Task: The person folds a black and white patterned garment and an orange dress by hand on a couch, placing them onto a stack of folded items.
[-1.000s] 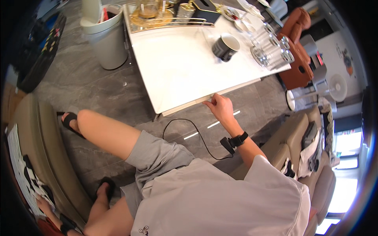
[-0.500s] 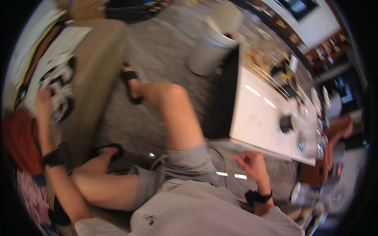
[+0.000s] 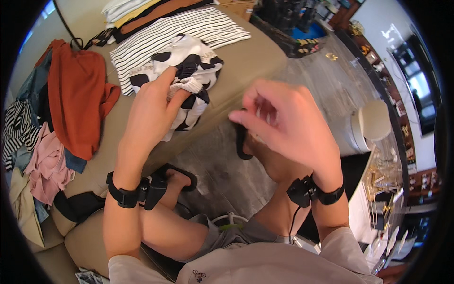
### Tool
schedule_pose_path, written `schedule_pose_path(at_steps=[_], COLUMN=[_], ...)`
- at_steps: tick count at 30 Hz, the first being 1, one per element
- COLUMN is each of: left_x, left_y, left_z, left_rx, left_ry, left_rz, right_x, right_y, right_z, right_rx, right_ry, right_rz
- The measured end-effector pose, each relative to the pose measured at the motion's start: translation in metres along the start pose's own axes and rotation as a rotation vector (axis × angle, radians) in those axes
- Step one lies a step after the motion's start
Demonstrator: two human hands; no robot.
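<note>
A white garment with black cow-like patches (image 3: 189,111) lies crumpled on a folded black-and-white striped garment (image 3: 208,31). Thumb and forefinger of my left hand (image 3: 151,109) pinch its gathered, light elastic edge; dark cloth shows inside that opening. To the right of the garment, over the sofa's edge, my right hand (image 3: 288,125) hangs in the air, slightly blurred. Its fingers are curled, with the thumb apart from them and nothing visible between.
Left on the beige sofa (image 3: 262,61) is a loose heap with a rust-red garment (image 3: 75,99) and a pink one (image 3: 49,165). Folded clothes (image 3: 156,16) are stacked at the back. A white bin (image 3: 347,130) with its lid raised stands on the grey floor at right.
My view has swung left toward the sofa. The left hand now grips the cow-patterned garment's elastic edge. My right hand has come from near the white table to beside that garment.
</note>
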State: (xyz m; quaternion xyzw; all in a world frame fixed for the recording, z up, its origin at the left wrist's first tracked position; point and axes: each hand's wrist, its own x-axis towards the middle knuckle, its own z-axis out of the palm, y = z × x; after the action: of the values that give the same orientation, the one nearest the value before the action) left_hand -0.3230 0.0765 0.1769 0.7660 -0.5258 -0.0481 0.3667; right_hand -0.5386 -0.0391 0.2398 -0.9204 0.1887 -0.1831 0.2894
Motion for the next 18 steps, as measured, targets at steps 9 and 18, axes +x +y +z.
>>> schedule_pose_path(at_steps=[9, 18], left_x=[0.031, 0.077], left_y=[-0.023, -0.025], left_z=[-0.033, -0.075], left_rx=[0.143, 0.087], left_ry=[0.095, -0.107], left_rz=[0.103, 0.029], right_x=[0.099, 0.168], right_y=[0.028, 0.037], right_z=[0.064, 0.070], right_rx=[0.263, 0.337], right_ry=[0.168, 0.338], right_rz=[-0.342, -0.562])
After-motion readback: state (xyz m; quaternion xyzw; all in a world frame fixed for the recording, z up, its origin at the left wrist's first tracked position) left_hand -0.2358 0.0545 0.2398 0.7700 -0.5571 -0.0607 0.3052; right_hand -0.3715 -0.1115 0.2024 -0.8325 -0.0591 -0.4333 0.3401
